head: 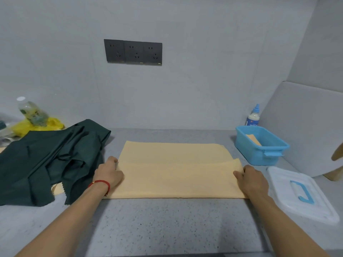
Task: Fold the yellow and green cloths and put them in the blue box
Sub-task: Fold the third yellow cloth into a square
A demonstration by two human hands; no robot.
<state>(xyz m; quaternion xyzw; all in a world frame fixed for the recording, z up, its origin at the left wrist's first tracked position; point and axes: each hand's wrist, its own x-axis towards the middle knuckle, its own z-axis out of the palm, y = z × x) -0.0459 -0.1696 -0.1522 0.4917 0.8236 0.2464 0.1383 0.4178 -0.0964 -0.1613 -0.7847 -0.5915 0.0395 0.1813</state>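
Head view: both hands' curled fingers pinch soft yellow cloth (folded, rectangular).

Single head-worn view only; no second view is given, so no overlap. Scene is seen from above and behind hands, camera tilted forward and down toward bench. Wall with sockets is faced straight ahead. Forearms are entered from bottom corners. Near bench edge is close; wide-angle bending is noticed at frame sides.

Both hands gripping half-folded yellow cloth on counter
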